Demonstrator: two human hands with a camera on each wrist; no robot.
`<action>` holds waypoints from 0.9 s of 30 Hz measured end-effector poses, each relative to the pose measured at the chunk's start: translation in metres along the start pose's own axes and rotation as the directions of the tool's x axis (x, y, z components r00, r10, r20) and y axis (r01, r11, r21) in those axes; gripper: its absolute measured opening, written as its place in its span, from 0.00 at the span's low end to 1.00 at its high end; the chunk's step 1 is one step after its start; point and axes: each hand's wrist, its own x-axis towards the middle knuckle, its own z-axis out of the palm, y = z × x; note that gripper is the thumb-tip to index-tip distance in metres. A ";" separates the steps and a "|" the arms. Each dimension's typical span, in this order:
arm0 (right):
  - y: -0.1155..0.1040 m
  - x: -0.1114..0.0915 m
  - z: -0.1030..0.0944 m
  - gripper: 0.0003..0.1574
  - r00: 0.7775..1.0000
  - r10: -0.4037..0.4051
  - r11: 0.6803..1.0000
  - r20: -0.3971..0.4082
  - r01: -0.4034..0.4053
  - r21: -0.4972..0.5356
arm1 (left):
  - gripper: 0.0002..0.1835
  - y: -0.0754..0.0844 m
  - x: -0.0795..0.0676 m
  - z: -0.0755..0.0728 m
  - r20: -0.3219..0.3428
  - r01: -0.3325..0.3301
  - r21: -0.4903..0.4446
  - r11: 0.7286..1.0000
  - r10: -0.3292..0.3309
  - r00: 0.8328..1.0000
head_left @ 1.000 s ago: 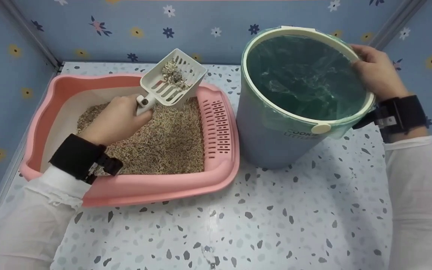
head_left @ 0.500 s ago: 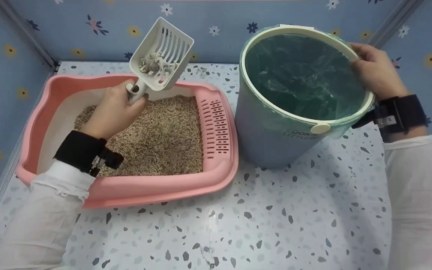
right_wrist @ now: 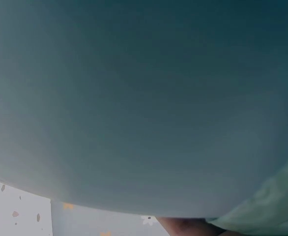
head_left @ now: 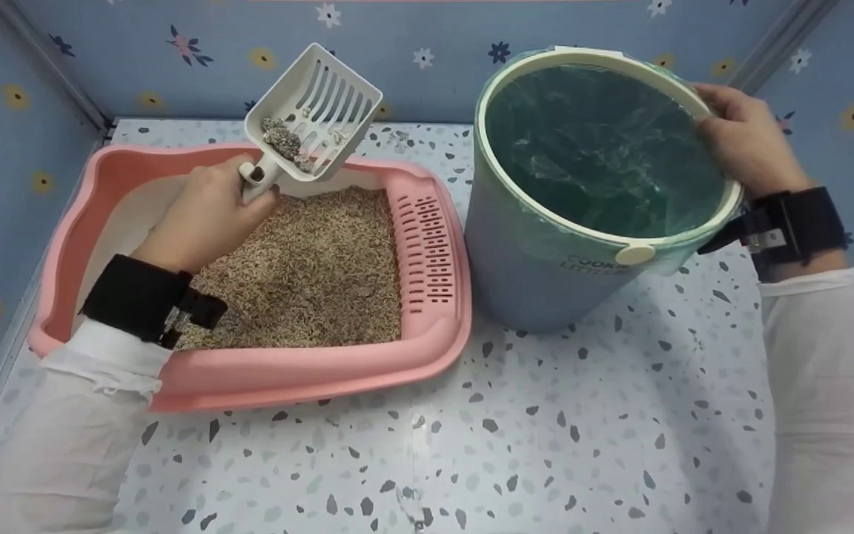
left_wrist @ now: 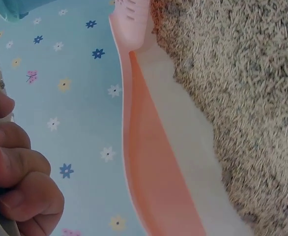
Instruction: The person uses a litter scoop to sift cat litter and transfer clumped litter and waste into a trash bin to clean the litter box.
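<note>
My left hand (head_left: 208, 215) grips the handle of a white slotted litter scoop (head_left: 276, 87), raised above the back edge of a pink litter box (head_left: 308, 365). Grey clumps (head_left: 281, 139) lie in the scoop near its handle end. Brown granular litter (head_left: 323, 274) fills the box. In the left wrist view the curled fingers (left_wrist: 33, 189) show at the left edge. My right hand (head_left: 753, 141) holds the right rim of a blue trash bin (head_left: 538, 278), thumb over the rim. In the right wrist view the bin's wall (right_wrist: 134, 98) hides most of that hand.
A green plastic liner (head_left: 597, 148) lines the bin and folds over its cream rim. The bin stands close beside the box's slotted right end (head_left: 434, 252). Blue flowered walls (head_left: 427, 89) rise behind and at both sides of the speckled floor (head_left: 531, 445).
My left hand has moved left, and the scoop has risen and tilted back, its clumps sliding toward the handle. My right hand stays on the bin's rim.
</note>
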 end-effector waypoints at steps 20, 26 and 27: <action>0.000 0.005 -0.002 0.30 1.000 0.025 1.000 0.015 -0.025 0.017 | 0.12 -0.019 -0.019 -0.017 0.058 -0.133 0.419 0.898 0.119 0.991; 0.001 0.007 -0.002 0.30 1.000 0.026 1.000 0.007 -0.026 0.007 | 0.15 -0.001 -0.019 -0.024 0.110 -0.095 0.378 0.921 0.057 0.992; 0.001 0.007 -0.002 0.30 1.000 0.025 1.000 0.006 -0.025 0.008 | 0.15 0.004 -0.019 -0.026 0.122 -0.087 0.364 0.927 0.045 0.992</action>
